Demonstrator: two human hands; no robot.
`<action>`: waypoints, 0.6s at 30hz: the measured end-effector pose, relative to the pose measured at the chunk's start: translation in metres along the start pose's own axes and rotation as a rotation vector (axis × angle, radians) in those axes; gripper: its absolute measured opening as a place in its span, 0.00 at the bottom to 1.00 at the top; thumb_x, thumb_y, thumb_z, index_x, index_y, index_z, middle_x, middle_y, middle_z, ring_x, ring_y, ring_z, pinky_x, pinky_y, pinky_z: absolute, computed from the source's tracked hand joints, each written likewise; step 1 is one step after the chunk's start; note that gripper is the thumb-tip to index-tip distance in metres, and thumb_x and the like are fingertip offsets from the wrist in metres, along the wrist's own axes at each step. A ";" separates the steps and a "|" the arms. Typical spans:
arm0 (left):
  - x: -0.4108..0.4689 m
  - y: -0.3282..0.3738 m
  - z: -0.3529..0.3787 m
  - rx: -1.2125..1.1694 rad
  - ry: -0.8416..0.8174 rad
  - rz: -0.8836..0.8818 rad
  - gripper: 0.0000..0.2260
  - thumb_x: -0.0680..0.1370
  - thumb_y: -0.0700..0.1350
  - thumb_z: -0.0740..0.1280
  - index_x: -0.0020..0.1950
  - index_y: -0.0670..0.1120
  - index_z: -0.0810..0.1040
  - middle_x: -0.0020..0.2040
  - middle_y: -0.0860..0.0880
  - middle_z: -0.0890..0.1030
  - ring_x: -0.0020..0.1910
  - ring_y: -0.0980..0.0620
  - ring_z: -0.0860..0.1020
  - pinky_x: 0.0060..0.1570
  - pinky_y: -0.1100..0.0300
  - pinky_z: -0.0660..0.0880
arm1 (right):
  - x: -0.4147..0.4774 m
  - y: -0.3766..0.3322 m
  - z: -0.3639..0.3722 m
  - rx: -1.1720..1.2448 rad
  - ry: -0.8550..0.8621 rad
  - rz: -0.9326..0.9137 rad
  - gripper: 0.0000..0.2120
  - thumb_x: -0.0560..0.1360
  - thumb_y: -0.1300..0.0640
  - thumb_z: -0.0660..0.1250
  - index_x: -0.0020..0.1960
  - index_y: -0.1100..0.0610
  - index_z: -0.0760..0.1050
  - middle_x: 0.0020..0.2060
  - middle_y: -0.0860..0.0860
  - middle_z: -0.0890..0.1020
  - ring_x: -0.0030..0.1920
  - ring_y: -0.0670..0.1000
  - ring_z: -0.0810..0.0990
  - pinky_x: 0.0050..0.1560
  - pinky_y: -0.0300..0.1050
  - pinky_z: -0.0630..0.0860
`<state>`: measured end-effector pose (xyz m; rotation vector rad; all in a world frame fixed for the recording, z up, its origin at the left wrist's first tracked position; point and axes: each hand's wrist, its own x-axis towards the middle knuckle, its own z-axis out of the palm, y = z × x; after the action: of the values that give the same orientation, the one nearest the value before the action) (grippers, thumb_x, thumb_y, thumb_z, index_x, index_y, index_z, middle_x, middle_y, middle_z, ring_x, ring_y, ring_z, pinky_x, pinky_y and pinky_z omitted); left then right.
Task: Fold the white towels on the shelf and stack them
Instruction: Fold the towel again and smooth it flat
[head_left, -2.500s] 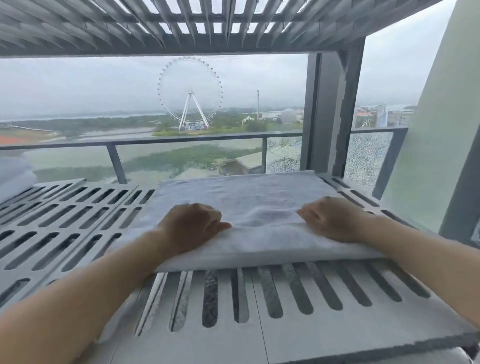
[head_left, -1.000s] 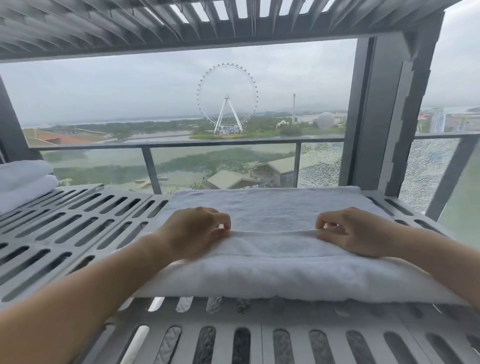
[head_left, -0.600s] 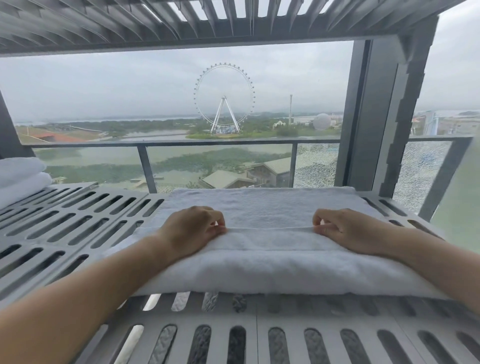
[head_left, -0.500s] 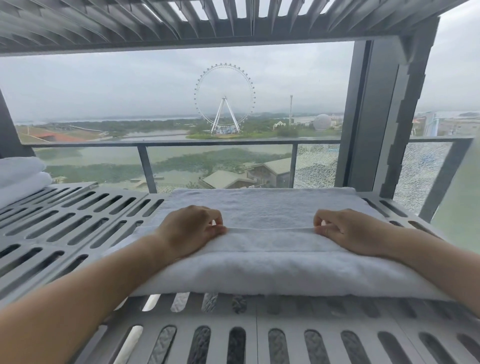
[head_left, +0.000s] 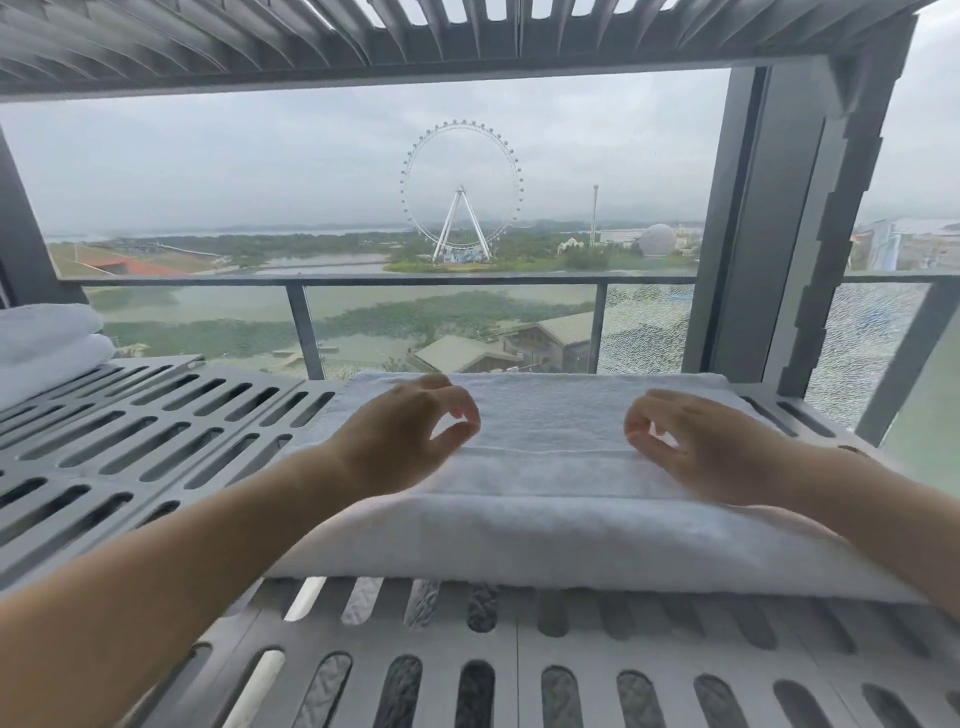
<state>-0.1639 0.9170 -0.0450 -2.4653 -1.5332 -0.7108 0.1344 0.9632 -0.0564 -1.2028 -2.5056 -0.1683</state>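
Note:
A white towel (head_left: 550, 525) lies folded in layers across the grey slotted shelf (head_left: 156, 441), its folded edge running left to right under my hands. My left hand (head_left: 405, 436) hovers just above the towel's left part, fingers curled and apart, holding nothing. My right hand (head_left: 696, 441) hovers over the right part in the same loose shape, empty. Two folded white towels (head_left: 47, 343) are stacked at the shelf's far left edge.
A second slatted shelf (head_left: 363, 36) hangs close overhead. A thick grey upright post (head_left: 769, 223) stands at the back right, and a railing (head_left: 363, 283) with glass panels runs behind the shelf. More towels show through the slots below.
Both hands pinched the towel's folded edge half a second ago. Now they have let go and lifted slightly, with fingers apart. The towel stays flat where it was.

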 end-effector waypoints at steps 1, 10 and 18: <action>0.001 0.012 0.000 -0.067 -0.047 0.033 0.10 0.79 0.51 0.58 0.55 0.53 0.77 0.55 0.55 0.77 0.54 0.56 0.74 0.56 0.60 0.70 | 0.000 -0.012 0.000 0.051 0.024 -0.031 0.08 0.77 0.46 0.54 0.49 0.47 0.71 0.45 0.39 0.73 0.45 0.41 0.72 0.41 0.30 0.64; -0.022 0.034 0.027 -0.039 -0.672 0.075 0.28 0.78 0.62 0.41 0.74 0.54 0.37 0.76 0.57 0.38 0.71 0.65 0.36 0.70 0.59 0.35 | -0.014 -0.048 0.019 0.151 -0.485 -0.106 0.32 0.70 0.31 0.37 0.72 0.37 0.40 0.69 0.31 0.42 0.69 0.33 0.37 0.69 0.40 0.34; -0.036 0.042 0.017 -0.032 -0.668 0.076 0.36 0.71 0.69 0.40 0.75 0.55 0.38 0.76 0.56 0.38 0.72 0.64 0.37 0.69 0.60 0.35 | -0.022 -0.056 0.011 0.109 -0.534 -0.088 0.28 0.70 0.31 0.38 0.68 0.34 0.35 0.69 0.32 0.39 0.70 0.35 0.35 0.70 0.43 0.35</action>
<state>-0.1348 0.8751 -0.0715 -2.9356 -1.5900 0.1360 0.1006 0.9150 -0.0721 -1.2167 -2.9724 0.3070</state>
